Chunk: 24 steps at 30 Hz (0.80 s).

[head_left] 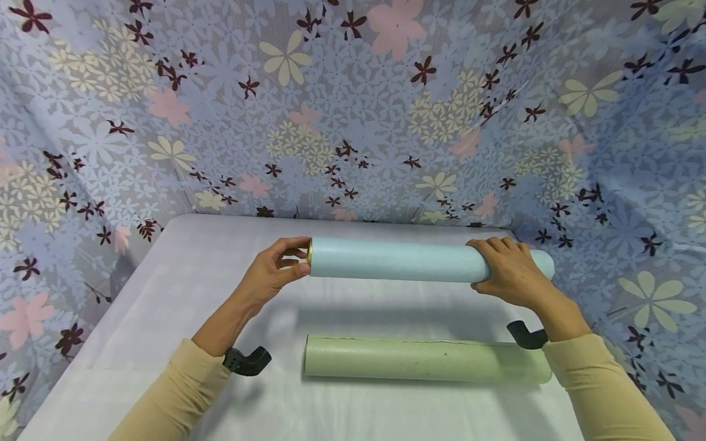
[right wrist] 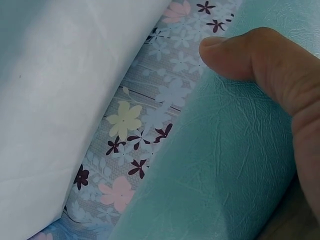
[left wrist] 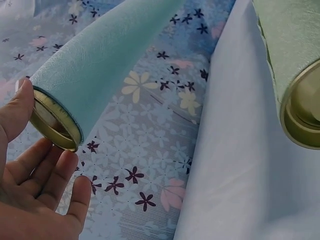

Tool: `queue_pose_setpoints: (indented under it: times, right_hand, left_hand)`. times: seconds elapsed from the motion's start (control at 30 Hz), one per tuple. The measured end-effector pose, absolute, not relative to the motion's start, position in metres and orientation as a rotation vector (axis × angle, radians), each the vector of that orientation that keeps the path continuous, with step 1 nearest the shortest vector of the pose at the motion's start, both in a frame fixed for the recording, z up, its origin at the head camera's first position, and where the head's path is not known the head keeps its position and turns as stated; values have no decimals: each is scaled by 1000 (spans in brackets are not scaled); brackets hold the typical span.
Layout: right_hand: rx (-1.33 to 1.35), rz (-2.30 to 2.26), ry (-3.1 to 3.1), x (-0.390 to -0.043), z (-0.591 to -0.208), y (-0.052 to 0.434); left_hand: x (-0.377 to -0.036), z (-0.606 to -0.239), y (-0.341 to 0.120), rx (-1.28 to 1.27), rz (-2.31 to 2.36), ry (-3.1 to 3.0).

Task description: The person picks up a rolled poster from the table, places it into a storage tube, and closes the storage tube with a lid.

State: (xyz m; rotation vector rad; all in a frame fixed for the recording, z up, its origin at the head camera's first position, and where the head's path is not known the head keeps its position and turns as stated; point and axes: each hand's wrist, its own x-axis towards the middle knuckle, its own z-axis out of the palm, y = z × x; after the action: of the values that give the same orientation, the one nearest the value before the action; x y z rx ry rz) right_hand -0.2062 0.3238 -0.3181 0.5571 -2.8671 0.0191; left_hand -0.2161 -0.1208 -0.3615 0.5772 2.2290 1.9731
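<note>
The person held a long pale blue tube (head_left: 399,260) level above the bench (head_left: 182,288), lengthwise from left to right, toward the far side near the floral cloth backdrop (head_left: 353,110). The tube was a straight cylinder wrapped in a leather-like skin with a fine creased grain, which the right wrist view showed close up. Its left end carried a thin brass-coloured metal rim (left wrist: 55,127), round and shiny, seen hollow in the left wrist view.

The left hand (head_left: 273,275) met that rimmed end: the thumb lay against the top edge and the fingers curved lightly toward the opening, so its grip pinched the rim between thumb and fingertips. The right hand (head_left: 510,272) wrapped over the tube near its right end, fingers curled across the top and the thumb (right wrist: 235,57) pressed onto the textured blue surface; its grip closed round the tube.

A second tube, pale green (head_left: 427,361), lay flat on the bench nearer the person, parallel to the blue one and well below it in the head view. It had the same cylinder shape, a faintly speckled matte skin, a seam line along its top and a brass-coloured ring at its open end (left wrist: 302,112).

The bench was covered with a smooth white sheet. Both arms wore tan long sleeves (head_left: 182,386), each with a black camera mount (head_left: 248,360) at the wrist.
</note>
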Motion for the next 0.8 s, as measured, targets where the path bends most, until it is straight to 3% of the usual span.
queue_pose_setpoints:
  times: [0.8]
  right_hand:
    - [576, -38, -2836, -205, -317, 322]
  left_hand:
    - [-223, -373, -117, 540, 1983, 2161]
